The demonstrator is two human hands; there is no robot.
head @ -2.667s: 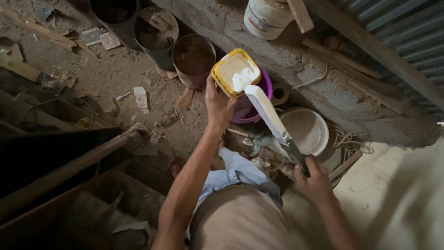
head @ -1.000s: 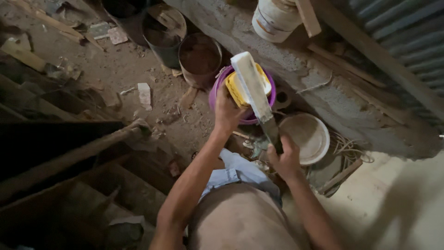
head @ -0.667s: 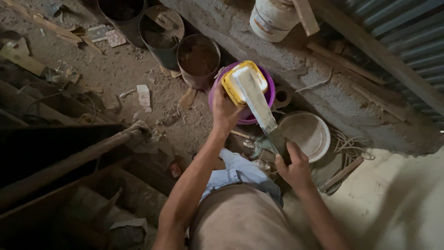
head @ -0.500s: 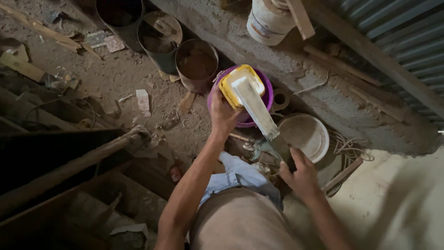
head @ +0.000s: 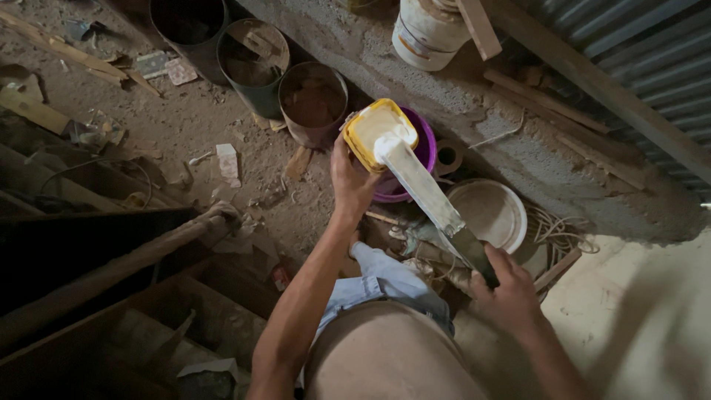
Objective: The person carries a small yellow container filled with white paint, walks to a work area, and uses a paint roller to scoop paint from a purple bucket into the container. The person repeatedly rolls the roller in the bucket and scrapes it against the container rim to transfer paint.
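The left hand [head: 352, 181] grips the yellow tub [head: 378, 132], now lowered over the purple bucket [head: 415, 159], while the right hand [head: 507, 296] holds the putty knife [head: 422, 189] (blade dipped back in the white paste).

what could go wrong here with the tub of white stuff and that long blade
1. The left hand holds the yellow tub up in the air by its edge, above the purple bucket; pressure from the blade could tip it and spill the white paste.
2. The right hand grips the long coated blade far from its tip, so control may be poor and paste may drip onto the dirt floor.
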